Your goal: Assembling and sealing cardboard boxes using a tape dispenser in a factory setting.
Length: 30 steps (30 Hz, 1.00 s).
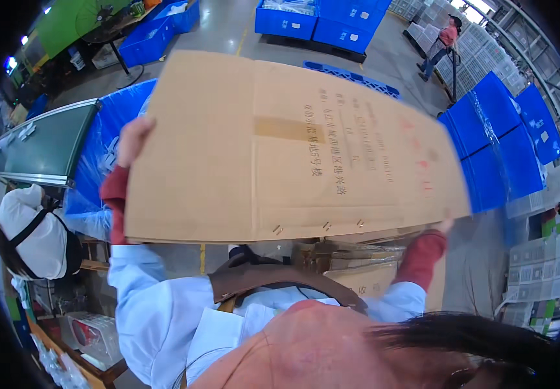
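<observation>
Cardboard sheet (293,146): a large flattened brown carton, held up flat and roughly level in front of the person, spanning almost the whole middle of the view, with taped seam, printed lettering and a few staples along its near edge.
How it handles: likely light but wide and awkward; stiff across the panels, apt to fold at the creases and flap if held by one edge only. A hold at two opposite edges, well apart, looks the steadiest.
Left hand (132,139): at the sheet's left edge, fingers curled round it, clenched on the cardboard; red cuff and pale blue sleeve below.
Right hand (445,225): at the near right corner, mostly hidden beneath the sheet; it touches the edge, but I cannot tell how far its grip closes.
Under the sheet: more flattened cartons (358,256) stacked just below.
Around: blue crates (503,139) wrapped in film to the right, a conveyor (43,146) far left, a co-worker in white (37,233) at the left.
</observation>
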Each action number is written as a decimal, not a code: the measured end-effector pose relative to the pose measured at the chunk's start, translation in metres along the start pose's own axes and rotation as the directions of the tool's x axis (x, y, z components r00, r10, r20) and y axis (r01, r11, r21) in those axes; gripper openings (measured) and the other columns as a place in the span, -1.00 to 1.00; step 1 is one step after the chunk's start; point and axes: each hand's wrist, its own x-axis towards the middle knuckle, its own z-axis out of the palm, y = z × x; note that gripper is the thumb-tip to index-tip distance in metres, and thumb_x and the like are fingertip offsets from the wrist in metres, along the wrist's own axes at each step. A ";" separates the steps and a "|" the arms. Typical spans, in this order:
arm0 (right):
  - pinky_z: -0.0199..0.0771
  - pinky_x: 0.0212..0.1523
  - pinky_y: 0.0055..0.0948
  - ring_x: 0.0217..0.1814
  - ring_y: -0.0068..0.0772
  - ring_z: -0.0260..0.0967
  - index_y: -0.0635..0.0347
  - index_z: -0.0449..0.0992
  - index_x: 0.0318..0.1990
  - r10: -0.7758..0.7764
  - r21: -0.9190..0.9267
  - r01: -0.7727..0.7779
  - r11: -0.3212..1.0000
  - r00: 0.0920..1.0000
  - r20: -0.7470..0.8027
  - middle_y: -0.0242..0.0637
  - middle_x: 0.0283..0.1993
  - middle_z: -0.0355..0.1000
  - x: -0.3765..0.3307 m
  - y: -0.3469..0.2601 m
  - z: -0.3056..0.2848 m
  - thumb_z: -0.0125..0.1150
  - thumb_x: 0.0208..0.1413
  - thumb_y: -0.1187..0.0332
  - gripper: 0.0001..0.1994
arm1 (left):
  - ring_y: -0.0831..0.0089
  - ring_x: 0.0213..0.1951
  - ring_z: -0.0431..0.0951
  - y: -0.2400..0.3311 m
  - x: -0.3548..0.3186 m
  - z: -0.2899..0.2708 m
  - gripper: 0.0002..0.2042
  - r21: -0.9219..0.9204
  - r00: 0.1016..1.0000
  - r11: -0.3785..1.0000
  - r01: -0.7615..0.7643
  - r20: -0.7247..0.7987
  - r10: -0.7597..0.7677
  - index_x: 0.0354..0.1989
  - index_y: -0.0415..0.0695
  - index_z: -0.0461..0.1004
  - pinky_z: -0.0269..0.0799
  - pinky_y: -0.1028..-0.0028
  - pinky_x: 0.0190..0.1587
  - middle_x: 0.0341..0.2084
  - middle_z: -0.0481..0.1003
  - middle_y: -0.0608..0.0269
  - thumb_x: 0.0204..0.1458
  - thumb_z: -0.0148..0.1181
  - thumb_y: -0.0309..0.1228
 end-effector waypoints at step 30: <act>0.33 -0.23 -0.29 -0.27 -0.06 0.38 0.34 0.49 -0.37 0.741 -0.740 0.646 0.188 0.401 0.539 0.08 -0.38 0.40 -0.228 0.383 0.273 0.01 -0.16 -0.11 -0.44 | 0.08 -0.20 0.40 -0.226 -0.048 0.142 -0.33 0.652 0.949 0.689 -0.316 0.208 0.239 0.04 -0.31 0.06 0.30 0.29 -0.16 -0.25 0.35 -0.18 -0.23 0.18 -0.23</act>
